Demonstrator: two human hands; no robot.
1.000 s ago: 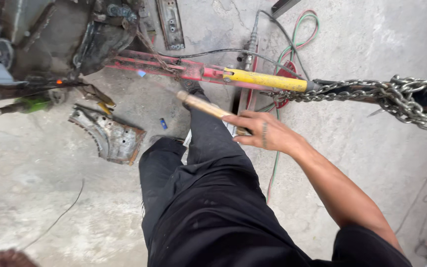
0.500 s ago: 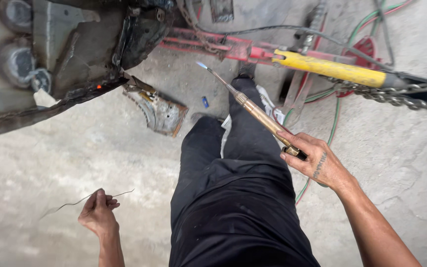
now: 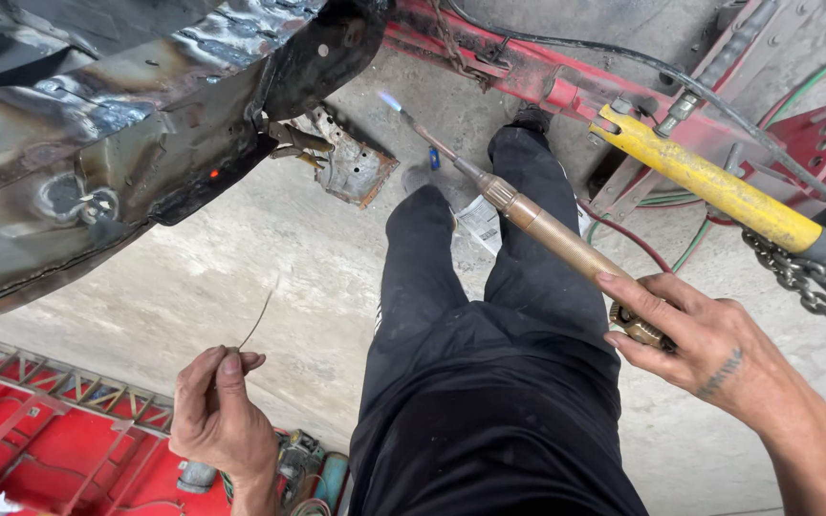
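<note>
My right hand (image 3: 695,334), at the lower right of the frame, is closed round the brass torch (image 3: 552,234), fingers wrapped at the valve end of the handle; the torch runs up toward the centre top, and its tip carries a small pale blue flame (image 3: 390,100), lit and pointing at the upper middle of the frame. My left hand (image 3: 220,411), at the lower left, pinches a thin filler wire (image 3: 258,320) between thumb and fingertips, a narrow, tight grip; the wire rises up and right from the pinch, its free end in the air, well apart from the metal. The dark, scorched body panel (image 3: 126,124) fills the upper left, with a tiny red glow on its lower edge; the flame sits just beside the panel's right end, not on it. To do this well, I judge, the flame should be steadied on the seam before the wire comes in, the wire fed low into the heated spot and not into the flame; I'd keep the tip well clear of my black trousers (image 3: 489,382) and of the hoses (image 3: 719,220) by the yellow ram (image 3: 705,182) at the upper right.
</note>
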